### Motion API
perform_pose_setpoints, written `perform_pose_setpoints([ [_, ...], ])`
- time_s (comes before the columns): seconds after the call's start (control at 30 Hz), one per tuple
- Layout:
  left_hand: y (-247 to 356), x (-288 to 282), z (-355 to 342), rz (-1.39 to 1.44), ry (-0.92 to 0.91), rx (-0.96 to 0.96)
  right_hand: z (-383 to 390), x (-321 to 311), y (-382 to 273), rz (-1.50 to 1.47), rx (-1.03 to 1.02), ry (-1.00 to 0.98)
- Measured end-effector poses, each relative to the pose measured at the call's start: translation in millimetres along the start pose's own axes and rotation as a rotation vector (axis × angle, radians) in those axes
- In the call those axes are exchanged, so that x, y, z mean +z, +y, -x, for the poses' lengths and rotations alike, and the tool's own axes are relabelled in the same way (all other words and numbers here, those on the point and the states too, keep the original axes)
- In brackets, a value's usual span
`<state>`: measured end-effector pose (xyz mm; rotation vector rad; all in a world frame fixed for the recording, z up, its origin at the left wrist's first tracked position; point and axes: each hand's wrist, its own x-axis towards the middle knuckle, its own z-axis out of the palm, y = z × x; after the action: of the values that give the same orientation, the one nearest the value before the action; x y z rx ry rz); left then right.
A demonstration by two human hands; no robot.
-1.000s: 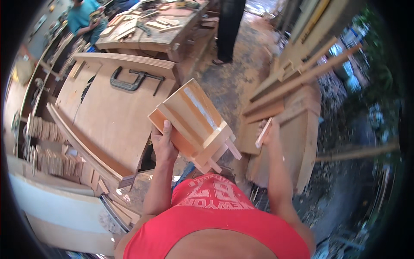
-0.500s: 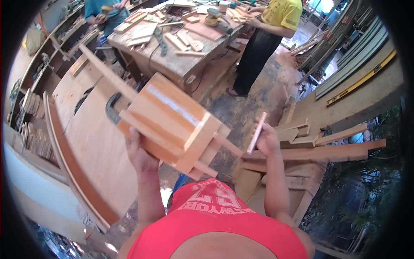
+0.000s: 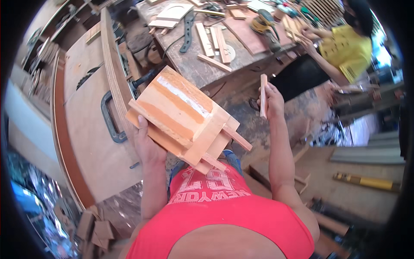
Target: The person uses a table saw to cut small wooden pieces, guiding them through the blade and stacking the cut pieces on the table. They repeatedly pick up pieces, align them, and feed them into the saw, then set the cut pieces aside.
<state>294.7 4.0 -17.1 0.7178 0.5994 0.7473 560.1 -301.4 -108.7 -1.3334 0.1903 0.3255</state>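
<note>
My left hand (image 3: 148, 144) grips the lower left edge of a wooden assembly (image 3: 179, 101), thumb on top. This boxy piece has stripes of light and orange wood, a whitish strip along its face, and two thin wooden pegs (image 3: 239, 139) sticking out of its near end. It is tilted in front of my chest. My right hand (image 3: 274, 100) is closed round a short, slim wooden strip (image 3: 263, 95), held nearly upright to the right of the assembly and apart from it.
At left lies a plywood saw table (image 3: 86, 129) with a toothed blade (image 3: 88, 77), a long wooden fence (image 3: 113, 64) and a C-clamp (image 3: 108, 118). Ahead, a workbench (image 3: 194, 75) bears wood pieces and a yellow sander (image 3: 264, 28). A person in yellow (image 3: 347, 52) works there. A yellow level (image 3: 366, 181) lies right.
My view has swung rightward and nearer the workbench. The strip in my right hand has risen and turned more upright. My left hand keeps its hold on the assembly.
</note>
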Motion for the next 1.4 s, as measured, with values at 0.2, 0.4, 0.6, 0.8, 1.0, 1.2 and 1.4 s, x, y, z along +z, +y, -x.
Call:
perform_pose_setpoints([
  [0.2, -85, 53, -40, 0.058, 0.026, 0.038, -193, 22, -29, 0.421, -0.309, -0.161],
  [0.4, -104, 74, -61, 0.088, 0.130, 0.093, -294, 61, -52, 0.772, -0.334, -0.255],
  [0.6, -99, 71, -69, 0.047, 0.341, 0.120, -321, 110, -43, 0.950, -0.334, -0.319],
  [0.8, -89, 62, -103, 0.034, 0.350, 0.123, -336, 129, -16, 1.037, -0.836, -0.225],
  [1.0, -75, 43, -158, 0.035, 0.315, 0.108, -240, 153, -31, 1.264, -0.542, -0.462],
  [1.2, -63, 28, -196, 0.090, 0.310, 0.030, -247, 145, -20, 1.333, -0.491, -0.287],
  [1.4, -85, 9, -225, 0.154, 0.157, -0.054, -253, 189, -17, 1.385, -0.685, -0.258],
])
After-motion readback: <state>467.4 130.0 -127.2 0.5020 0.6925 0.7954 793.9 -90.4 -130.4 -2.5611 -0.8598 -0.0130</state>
